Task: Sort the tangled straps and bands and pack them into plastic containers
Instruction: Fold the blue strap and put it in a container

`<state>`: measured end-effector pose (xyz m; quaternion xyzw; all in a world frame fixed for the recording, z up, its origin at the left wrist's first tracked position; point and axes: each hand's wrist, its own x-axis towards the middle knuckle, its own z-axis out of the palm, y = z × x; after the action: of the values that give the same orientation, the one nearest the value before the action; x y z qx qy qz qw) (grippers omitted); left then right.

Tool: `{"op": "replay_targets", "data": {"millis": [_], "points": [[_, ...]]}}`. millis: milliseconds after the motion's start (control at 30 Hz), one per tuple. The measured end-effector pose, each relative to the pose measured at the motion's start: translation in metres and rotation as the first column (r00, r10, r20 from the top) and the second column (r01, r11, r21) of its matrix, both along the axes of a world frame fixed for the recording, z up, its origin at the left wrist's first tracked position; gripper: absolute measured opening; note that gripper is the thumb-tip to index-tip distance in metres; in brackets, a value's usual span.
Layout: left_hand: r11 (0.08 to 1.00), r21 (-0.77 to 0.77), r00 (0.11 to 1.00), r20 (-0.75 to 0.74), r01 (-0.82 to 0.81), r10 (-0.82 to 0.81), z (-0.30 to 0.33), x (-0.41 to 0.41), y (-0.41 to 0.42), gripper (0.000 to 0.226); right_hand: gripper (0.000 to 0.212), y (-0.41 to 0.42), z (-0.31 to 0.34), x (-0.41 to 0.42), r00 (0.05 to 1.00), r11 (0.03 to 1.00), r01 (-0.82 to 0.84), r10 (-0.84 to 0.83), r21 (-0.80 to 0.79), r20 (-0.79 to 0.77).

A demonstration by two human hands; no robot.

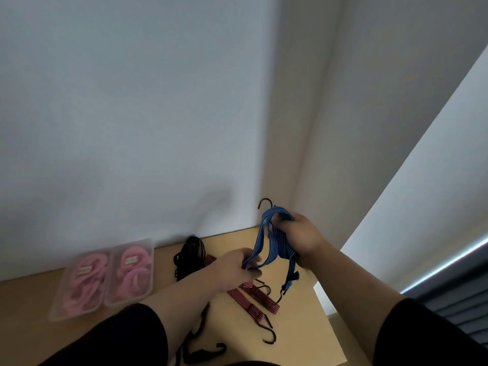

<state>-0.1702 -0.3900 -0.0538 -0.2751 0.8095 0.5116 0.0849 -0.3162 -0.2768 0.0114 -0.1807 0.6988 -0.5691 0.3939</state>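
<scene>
Both hands, left hand [232, 265] and right hand [298, 233], grip blue strap [274, 241] between them.

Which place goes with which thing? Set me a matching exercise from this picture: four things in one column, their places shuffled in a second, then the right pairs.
Things
1. blue striped elastic strap with metal hooks
2. red-and-white striped elastic straps with dark hooks
3. two clear plastic containers of pink bands
4. tangled black strap bundle

Places
A. flat on the wooden table, below the hands
B. far left on the table, side by side
C. held up between both hands
D. at the table's back edge, by the wall

Pairs: 1-C, 2-A, 3-B, 4-D
</scene>
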Motion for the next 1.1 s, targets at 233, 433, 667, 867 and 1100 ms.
{"op": "replay_targets", "data": {"millis": [233,433,667,867,1100], "points": [[0.992,0.119,0.993,-0.106,-0.04,0.053,0.046,0.07,-0.017,0.03,0.011,-0.027,0.022,0.04,0.99,0.983,-0.134,0.139,-0.121,0.034],[0.862,0.241,0.801,-0.324,-0.445,0.504,0.092,0.134,-0.032,0.029,0.014,-0.047,0.048,0.106,0.939,0.928,-0.343,0.339,-0.147,-0.053],[0.831,0.161,0.662,-0.534,-0.532,0.527,0.156,0.229,-0.038,0.011,0.008,-0.055,0.07,0.212,0.793,0.787,-0.602,0.57,-0.133,-0.214],[0.805,-0.017,0.673,-0.559,-0.594,0.485,0.19,0.318,-0.035,0.015,0.041,-0.047,0.086,0.304,0.591,0.571,-0.805,0.746,-0.162,-0.309],[0.74,-0.138,0.657,-0.583,-0.659,0.477,0.236,0.403,-0.02,0.019,0.054,-0.046,0.11,0.391,0.507,0.435,-0.834,0.847,-0.341,-0.159]]}}
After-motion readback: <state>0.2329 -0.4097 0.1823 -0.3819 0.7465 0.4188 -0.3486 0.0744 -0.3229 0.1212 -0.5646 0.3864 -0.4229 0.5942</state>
